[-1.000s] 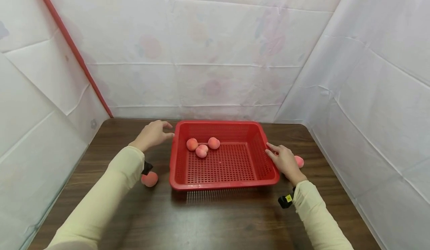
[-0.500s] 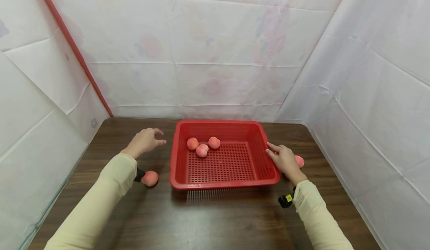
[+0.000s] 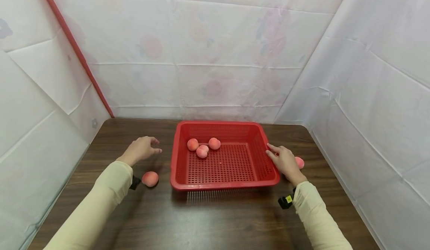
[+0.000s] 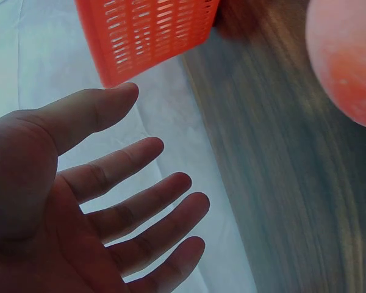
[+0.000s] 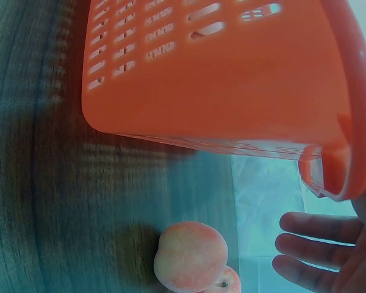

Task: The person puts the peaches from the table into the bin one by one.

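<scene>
My left hand [image 3: 139,151] hovers over the table left of the basket, fingers spread and holding nothing. Just below it in the head view lies a pink peach [image 3: 150,179]; the left wrist view shows this peach [image 4: 348,61] at its right edge. My right hand [image 3: 285,162] rests its thumb and a finger at the right rim of a red plastic basket [image 3: 225,185]; in the right wrist view its other fingers [image 5: 317,250] stretch out straight beside the rim. Three peaches [image 3: 202,151] sit in the basket's back left part.
Right of the basket, partly behind my right hand, lies a peach [image 3: 299,162]; the right wrist view shows two peaches [image 5: 192,256] there, close together. The dark wooden table [image 3: 215,224] meets white sheets [image 3: 215,56] at the back and sides.
My left hand has drawn back from the basket's left rim, moving left and toward me, closer to the loose peach. My right hand and the basket stay in place.
</scene>
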### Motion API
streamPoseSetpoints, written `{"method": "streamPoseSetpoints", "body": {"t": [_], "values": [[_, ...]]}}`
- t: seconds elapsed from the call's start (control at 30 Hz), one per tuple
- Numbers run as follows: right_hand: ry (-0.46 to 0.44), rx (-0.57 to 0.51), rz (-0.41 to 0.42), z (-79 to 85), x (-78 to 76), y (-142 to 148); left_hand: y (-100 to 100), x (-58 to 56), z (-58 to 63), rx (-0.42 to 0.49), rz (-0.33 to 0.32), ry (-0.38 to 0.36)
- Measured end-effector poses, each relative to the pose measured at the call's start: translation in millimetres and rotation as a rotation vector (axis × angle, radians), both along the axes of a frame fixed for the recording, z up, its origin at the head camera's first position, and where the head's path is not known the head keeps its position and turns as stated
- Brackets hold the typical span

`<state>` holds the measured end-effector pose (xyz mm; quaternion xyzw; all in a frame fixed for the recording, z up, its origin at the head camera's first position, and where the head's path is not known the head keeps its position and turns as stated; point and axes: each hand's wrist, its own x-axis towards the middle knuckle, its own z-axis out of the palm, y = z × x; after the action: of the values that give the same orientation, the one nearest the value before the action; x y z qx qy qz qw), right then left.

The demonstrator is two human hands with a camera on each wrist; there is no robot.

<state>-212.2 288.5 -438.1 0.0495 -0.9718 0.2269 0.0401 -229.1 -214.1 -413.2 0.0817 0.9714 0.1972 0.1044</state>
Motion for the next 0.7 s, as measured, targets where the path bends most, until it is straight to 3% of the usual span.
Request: {"method": "streamPoseSetpoints", "body": {"t": [0.7], "values": [[0.004,0.011,0.002,0.9,0.9,-1.4,-4.6,16.5,-11.9,-0.099,-0.028,-0.151]]}}
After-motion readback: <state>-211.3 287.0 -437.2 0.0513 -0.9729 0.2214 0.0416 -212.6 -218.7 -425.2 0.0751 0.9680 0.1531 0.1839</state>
